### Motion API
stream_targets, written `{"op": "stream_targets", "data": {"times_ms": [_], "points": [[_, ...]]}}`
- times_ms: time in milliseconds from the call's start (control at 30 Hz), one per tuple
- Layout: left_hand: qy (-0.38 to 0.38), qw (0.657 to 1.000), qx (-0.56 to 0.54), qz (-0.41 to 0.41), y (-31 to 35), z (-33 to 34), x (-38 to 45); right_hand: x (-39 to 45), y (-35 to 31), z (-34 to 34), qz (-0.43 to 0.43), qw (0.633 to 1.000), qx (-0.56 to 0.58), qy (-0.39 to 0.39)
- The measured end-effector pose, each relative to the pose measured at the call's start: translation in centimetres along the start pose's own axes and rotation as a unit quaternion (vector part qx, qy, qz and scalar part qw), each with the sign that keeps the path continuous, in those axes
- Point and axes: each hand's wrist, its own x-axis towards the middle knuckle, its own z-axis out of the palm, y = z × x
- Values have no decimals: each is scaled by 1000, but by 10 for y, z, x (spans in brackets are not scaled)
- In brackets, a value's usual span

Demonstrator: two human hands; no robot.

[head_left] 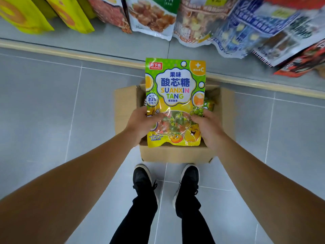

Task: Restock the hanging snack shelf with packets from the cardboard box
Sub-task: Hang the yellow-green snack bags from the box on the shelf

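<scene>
A green and yellow candy packet (175, 88) marked "SUANXIN TANG" is held flat and face up above the open cardboard box (126, 106) on the floor. My left hand (140, 124) grips the packet's lower left edge. My right hand (207, 127) grips its lower right edge. Another packet of the same kind (209, 103) peeks out inside the box at the right; the rest of the box's inside is hidden behind the held packet. Rows of hanging snack packets (153, 16) fill the top of the view.
The shelf's grey base with a pale edge strip (70, 53) runs across behind the box. My two black shoes (144, 180) stand on the grey tiled floor just in front of the box. Yellow packets (21, 14) hang at the top left, blue and red ones (260, 23) at the top right.
</scene>
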Motion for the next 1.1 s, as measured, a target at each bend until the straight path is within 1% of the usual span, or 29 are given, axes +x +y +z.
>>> {"op": "stream_targets", "data": {"times_ms": [133, 233, 300, 433, 533, 667, 833, 933, 1033, 1100], "points": [[-26, 998, 17, 50, 77, -23, -65, -78, -59, -22, -27, 998, 50, 2], [-30, 995, 38, 84, 121, -31, -105, -124, -92, -34, -45, 996, 76, -2], [-30, 994, 45, 94, 150, -35, -136, -151, -109, -48, -58, 994, 90, 10], [-64, 989, 50, 125, 206, -33, -200, -214, -148, -84, -74, 992, 100, 31], [-60, 983, 68, 162, 243, -25, -239, -265, -174, -113, -100, 987, 112, 55], [-74, 966, 94, 228, 306, 8, -308, -332, -202, -179, -136, 979, 127, 85], [-65, 952, 110, 279, 361, 64, -381, -415, -218, -256, -195, 959, 156, 135], [-59, 945, 112, 303, 386, 96, -420, -450, -222, -303, -218, 949, 176, 148], [-67, 926, 114, 354, 415, 135, -467, -493, -227, -361, -240, 932, 226, 153], [-65, 916, 110, 381, 434, 154, -491, -511, -234, -390, -259, 926, 225, 158]]}}
